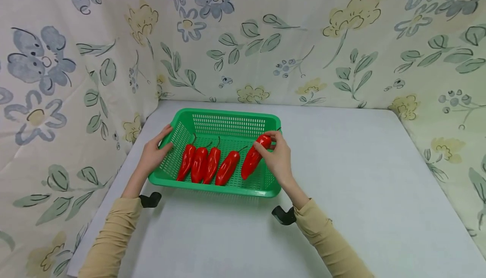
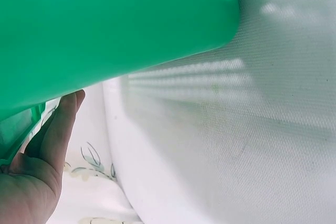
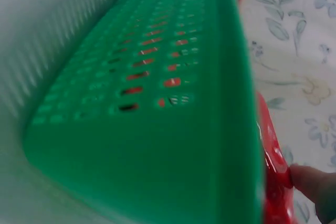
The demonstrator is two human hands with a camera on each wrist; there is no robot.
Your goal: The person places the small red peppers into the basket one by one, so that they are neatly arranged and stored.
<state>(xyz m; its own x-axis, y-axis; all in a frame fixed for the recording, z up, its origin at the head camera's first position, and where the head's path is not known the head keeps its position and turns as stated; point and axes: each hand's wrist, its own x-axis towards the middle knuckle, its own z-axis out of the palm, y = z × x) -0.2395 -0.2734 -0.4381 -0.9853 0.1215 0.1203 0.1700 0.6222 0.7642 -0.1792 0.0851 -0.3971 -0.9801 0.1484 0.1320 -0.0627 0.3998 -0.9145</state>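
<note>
A green plastic basket (image 1: 235, 189) with slotted walls sits on the white table, and several glossy red peppers (image 1: 211, 165) with dark stems lie side by side in its left and middle part. At its left end my left hand (image 1: 153, 153) holds the rim, thumb over the inside and fingers along the outer wall; in the left wrist view those fingers (image 2: 58, 129) reach up against the green plastic. My right hand (image 1: 279, 155) pinches another red pepper (image 1: 251, 163) near its stem end, tilted, over the basket's right part. Basket wall hides much of that pepper in the right wrist view.
The white table (image 1: 353, 193) extends to the right of the basket and in front of it. A curtain with printed flowers (image 1: 243, 58) hangs behind and at the left. Black wrist mounts (image 1: 284, 215) show below both hands.
</note>
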